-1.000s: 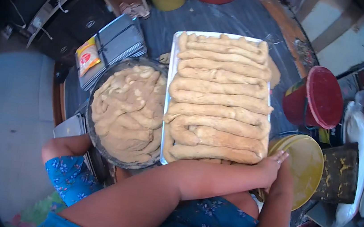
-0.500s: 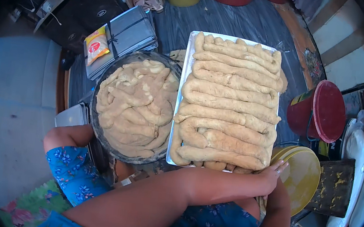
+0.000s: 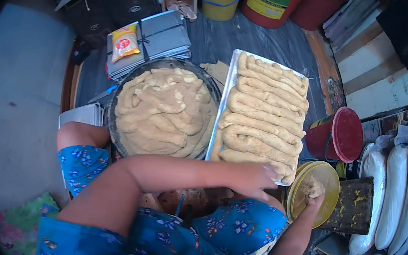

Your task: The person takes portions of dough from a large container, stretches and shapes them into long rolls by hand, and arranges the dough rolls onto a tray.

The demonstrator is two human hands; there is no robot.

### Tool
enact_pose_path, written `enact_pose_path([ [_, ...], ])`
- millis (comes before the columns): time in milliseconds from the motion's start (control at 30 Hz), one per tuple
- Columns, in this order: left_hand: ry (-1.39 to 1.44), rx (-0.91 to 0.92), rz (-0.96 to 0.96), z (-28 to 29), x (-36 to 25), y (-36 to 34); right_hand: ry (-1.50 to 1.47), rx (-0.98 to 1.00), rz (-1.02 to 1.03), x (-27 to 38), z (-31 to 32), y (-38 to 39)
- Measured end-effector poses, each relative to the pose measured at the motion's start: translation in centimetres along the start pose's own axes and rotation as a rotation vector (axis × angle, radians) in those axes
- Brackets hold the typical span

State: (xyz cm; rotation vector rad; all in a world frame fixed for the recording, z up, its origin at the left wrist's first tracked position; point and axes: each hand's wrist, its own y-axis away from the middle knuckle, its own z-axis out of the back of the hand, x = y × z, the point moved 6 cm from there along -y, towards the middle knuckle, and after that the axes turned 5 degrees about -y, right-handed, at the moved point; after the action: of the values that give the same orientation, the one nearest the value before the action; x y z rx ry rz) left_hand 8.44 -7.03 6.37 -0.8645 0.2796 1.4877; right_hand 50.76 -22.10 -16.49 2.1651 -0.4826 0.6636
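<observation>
Long ropes of tan dough (image 3: 267, 102) lie folded back and forth on a shallow metal tray (image 3: 223, 104). My left hand (image 3: 253, 179) reaches across to the tray's near right corner, its fingers apart and slightly blurred, nothing visible in them. My right hand (image 3: 315, 199) is at the yellow bucket (image 3: 329, 184) beside that corner. It grips a crumpled tan lump (image 3: 311, 185) over the bucket's round yellow top; whether the lump is dough or cloth I cannot tell. Left of the tray, a wide dark basin (image 3: 112, 109) holds a heap of floury dough (image 3: 160, 110).
Stacked metal trays (image 3: 162, 29) carry a yellow-and-clear packet (image 3: 124, 43) beyond the basin. To the right stand a red bucket (image 3: 346, 136), a dark smeared board (image 3: 353, 205) and long white wrapped bundles (image 3: 392, 199). Yellow (image 3: 218, 3) and red tubs (image 3: 265, 6) line the back.
My hands have parted: the left has drawn back leftward from the tray's corner, while the right has moved onto the yellow bucket with the tan lump. The view has shifted, too.
</observation>
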Motion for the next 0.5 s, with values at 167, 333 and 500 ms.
enact_pose_path([
  [167, 0.085, 0.122, 0.654, 12.6, 5.3, 18.1, 2.267, -0.097, 0.616, 3.8, -6.7, 1.8],
  [333, -0.079, -0.080, 0.954, 23.5, 7.5, 30.6, 2.574, -0.095, 0.797, 5.2, -19.4, 4.3],
  [500, 0.336, -0.529, 1.091, 27.3, 10.3, 35.5, 3.496, -1.165, 2.847, -3.0, -38.9, 7.5],
])
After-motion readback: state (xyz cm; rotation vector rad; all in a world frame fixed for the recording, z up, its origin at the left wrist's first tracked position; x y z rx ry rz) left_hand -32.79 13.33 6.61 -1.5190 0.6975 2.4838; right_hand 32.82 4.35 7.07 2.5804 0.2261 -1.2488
